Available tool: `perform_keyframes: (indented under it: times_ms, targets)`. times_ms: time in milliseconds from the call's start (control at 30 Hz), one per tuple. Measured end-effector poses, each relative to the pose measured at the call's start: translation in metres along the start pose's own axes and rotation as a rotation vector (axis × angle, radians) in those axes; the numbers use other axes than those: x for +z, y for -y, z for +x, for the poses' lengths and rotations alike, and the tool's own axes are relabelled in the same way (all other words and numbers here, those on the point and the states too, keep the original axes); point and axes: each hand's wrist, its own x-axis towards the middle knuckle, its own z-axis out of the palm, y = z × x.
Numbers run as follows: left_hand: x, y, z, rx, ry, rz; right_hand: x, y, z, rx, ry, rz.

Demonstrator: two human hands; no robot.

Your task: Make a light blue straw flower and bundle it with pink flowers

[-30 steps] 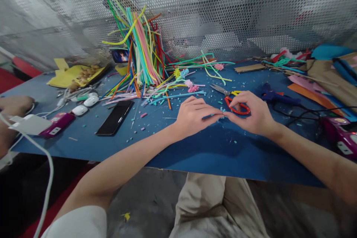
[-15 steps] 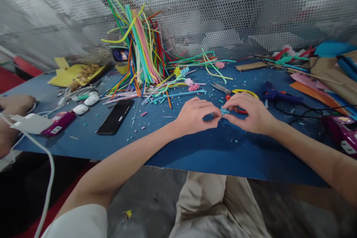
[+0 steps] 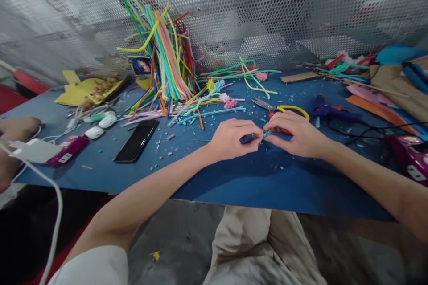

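Small light-blue piece (image 3: 268, 134) sitting between both hands' fingertips, just above the blue table (image 3: 234, 187), its ends partly hidden by fingers. Left hand (image 3: 260, 136) curling, thumb and forefinger closing into a ring with their tips meeting at the piece's left side. Right hand (image 3: 265, 134) pinching the piece with thumb and forefinger, the gap behind those tips staying narrow. Scissors (image 3: 263, 103) lying just beyond the right hand, blades pointing away to the left, yellow handle (image 3: 297, 109) curving out past the knuckles; red handle (image 3: 285, 131) showing partly behind the fingers. Pink fuzzy pieces (image 3: 230, 101) and small cut bits (image 3: 209, 121) scattering beyond the left hand. Blue tabletop running from both wrists down to the near edge, giving room toward the body; the far side crowding up against a perforated metal panel (image 3: 267, 22). Tall bundle of fuzzy stems (image 3: 167, 58) standing far left, black phone (image 3: 136, 141) lying flat below it. Blue glue gun (image 3: 336, 112) resting right of the scissors, its cord trailing toward a purple power strip (image 3: 409, 158). Another person's hand (image 3: 22, 129) resting at the far-left edge, near a white charger (image 3: 36, 150).
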Motion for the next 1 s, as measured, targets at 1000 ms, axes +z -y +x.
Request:
perform_keyframes:
  times_ms: [1000]
  targets:
    - [-0.006, 0.011, -0.002, 0.034, 0.096, -0.069, -0.024, 0.002, -0.007, -0.053, 0.198, 0.529]
